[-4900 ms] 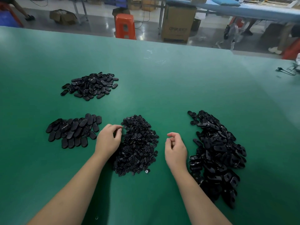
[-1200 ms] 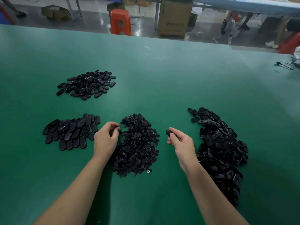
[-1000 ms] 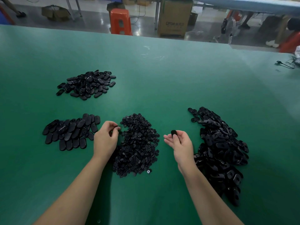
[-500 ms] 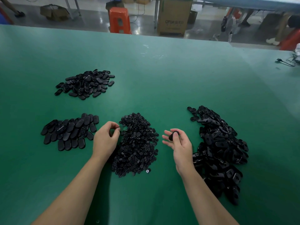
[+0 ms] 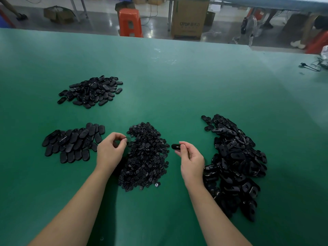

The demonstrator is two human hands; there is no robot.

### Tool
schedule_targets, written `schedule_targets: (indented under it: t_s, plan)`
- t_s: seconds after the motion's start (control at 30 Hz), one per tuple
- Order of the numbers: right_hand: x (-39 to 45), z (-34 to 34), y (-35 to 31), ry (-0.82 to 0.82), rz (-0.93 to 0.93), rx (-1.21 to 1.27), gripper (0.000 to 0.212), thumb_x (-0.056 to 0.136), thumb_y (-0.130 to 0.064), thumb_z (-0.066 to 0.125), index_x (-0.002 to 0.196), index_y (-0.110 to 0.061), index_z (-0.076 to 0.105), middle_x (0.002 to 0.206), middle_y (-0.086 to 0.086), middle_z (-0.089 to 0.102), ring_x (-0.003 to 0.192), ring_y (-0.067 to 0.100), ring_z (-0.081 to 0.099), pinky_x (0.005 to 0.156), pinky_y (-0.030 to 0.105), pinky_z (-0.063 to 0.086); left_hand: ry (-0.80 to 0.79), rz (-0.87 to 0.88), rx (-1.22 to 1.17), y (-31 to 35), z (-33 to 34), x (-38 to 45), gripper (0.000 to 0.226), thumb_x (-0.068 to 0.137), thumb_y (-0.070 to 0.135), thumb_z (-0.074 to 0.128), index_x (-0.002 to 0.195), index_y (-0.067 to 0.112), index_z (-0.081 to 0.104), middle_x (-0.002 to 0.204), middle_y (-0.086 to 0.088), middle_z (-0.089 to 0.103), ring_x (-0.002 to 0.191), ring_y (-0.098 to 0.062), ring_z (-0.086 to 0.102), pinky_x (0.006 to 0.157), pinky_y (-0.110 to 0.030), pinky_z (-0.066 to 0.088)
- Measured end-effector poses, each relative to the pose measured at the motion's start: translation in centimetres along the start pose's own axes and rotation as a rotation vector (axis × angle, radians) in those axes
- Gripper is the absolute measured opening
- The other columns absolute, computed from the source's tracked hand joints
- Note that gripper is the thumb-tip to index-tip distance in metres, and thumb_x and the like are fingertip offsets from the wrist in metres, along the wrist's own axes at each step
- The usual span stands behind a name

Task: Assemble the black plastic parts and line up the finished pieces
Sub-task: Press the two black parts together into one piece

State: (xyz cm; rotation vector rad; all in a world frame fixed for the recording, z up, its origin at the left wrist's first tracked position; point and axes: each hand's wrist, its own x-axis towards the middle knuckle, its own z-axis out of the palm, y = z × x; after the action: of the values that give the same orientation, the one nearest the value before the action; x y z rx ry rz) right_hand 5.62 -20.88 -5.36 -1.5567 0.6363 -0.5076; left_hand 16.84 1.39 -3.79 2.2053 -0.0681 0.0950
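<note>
Table (image 5: 177,82): green surface carrying four black piles.
Right hand (image 5: 192,163): thumb and fingers clamped on one oval shell (image 5: 175,146), raised beside the small-parts heap (image 5: 145,157) near the front edge.
Left hand (image 5: 110,152): fingertips pinched on a small ring (image 5: 125,138).
Lined-up pieces (image 5: 73,142): toward the left edge.
Shell heap (image 5: 234,162): right of the hands.
Far pile (image 5: 91,91): back left.

Tiny black piece (image 5: 125,138) pinched by left hand (image 5: 110,152): shape too small to tell. Right hand (image 5: 192,161) covers most of oval black plastic shell (image 5: 175,146). Both forearms cut off at bottom edge.
</note>
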Motion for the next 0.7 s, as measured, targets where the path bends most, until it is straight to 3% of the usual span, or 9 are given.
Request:
schedule_targets:
  t_s: [0.1, 0.23, 0.4, 0.53, 0.7]
  plan:
    - [0.0, 0.2, 0.0, -0.022, -0.005, -0.035, 0.018, 0.104, -0.017, 0.055, 0.099, -0.028, 0.069, 0.093, -0.006, 0.078, 0.086, 0.005, 0.075, 0.086, 0.037, 0.062, -0.021, 0.116, 0.063, 2.1, -0.1, -0.8, 0.016, 0.093, 0.019, 0.069, 0.084, 0.031, 0.065, 0.061, 0.013, 0.056, 0.054, -0.003, 0.051, 0.046, -0.014, 0.037]
    - [0.1, 0.2, 0.0, -0.031, -0.005, -0.052, 0.019, 0.105, -0.015, 0.053, 0.102, -0.027, 0.067, 0.091, -0.008, 0.077, 0.084, 0.004, 0.075, 0.082, 0.037, 0.063, -0.16, 0.273, 0.0, 6.9, 2.3, -2.8, 0.01, 0.09, 0.016, 0.071, 0.093, 0.025, 0.074, 0.068, 0.024, 0.063, 0.064, 0.007, 0.058, 0.06, -0.005, 0.041]
    - [0.1, 0.1, -0.1, -0.034, -0.004, -0.033, 0.027, 0.104, -0.011, 0.053, 0.099, -0.035, 0.067, 0.097, -0.006, 0.076, 0.084, 0.007, 0.076, 0.076, 0.039, 0.064, -0.311, 0.17, -0.075, 10.3, 6.3, -4.0, 0.012, 0.09, 0.014, 0.07, 0.094, 0.02, 0.079, 0.078, 0.016, 0.072, 0.071, 0.007, 0.063, 0.069, -0.007, 0.044]
    - [0.1, 0.1, -0.1, -0.033, -0.013, -0.089, 0.023, 0.103, -0.014, 0.055, 0.102, -0.032, 0.07, 0.096, -0.007, 0.077, 0.086, 0.011, 0.075, 0.082, 0.045, 0.062, -0.309, 0.079, -0.081, 10.8, 7.6, -4.0, 0.014, 0.09, 0.012, 0.067, 0.095, 0.021, 0.077, 0.077, 0.016, 0.069, 0.069, 0.008, 0.062, 0.065, -0.003, 0.043]
    - [0.1, 0.1, -0.1, -0.04, -0.01, -0.105, 0.022, 0.102, -0.017, 0.055, 0.103, -0.032, 0.07, 0.09, -0.011, 0.077, 0.075, 0.008, 0.075, 0.079, 0.044, 0.063, -0.285, 0.007, -0.026, 11.1, 8.1, -3.6, 0.005, 0.088, 0.017, 0.071, 0.085, 0.02, 0.073, 0.077, 0.013, 0.069, 0.075, 0.0, 0.064, 0.069, -0.016, 0.048]
